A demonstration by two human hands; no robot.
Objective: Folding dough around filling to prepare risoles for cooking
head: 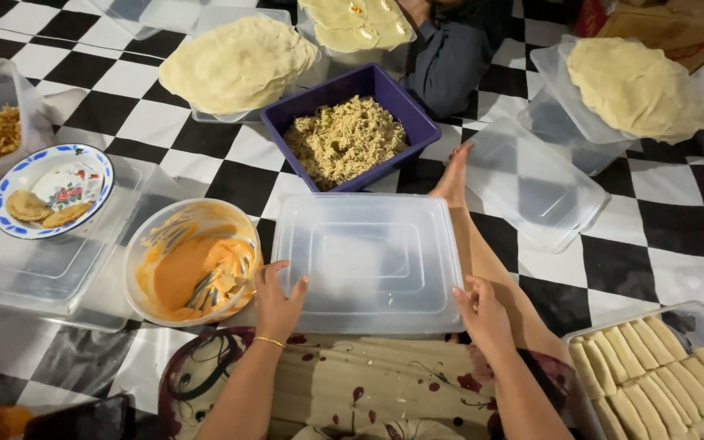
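Note:
A clear plastic lid (368,261) lies flat in front of me over my lap. My left hand (277,301) rests on its near left corner, fingers spread on the edge. My right hand (482,314) touches its near right corner, fingers curled at the rim. Left of the lid stands a clear bowl (193,261) of orange batter with a fork in it. Beyond the lid sits a purple tub (348,134) filled with shredded yellowish filling. My bare foot (454,175) and leg stretch out along the lid's right side.
Stacks of thin round wrappers lie at the back left (238,61) and back right (633,85). A tray of rolled pieces (662,371) sits at the near right. A blue-rimmed plate (50,191) rests on another lid at left. An empty clear container (535,183) lies right. A person sits at the back.

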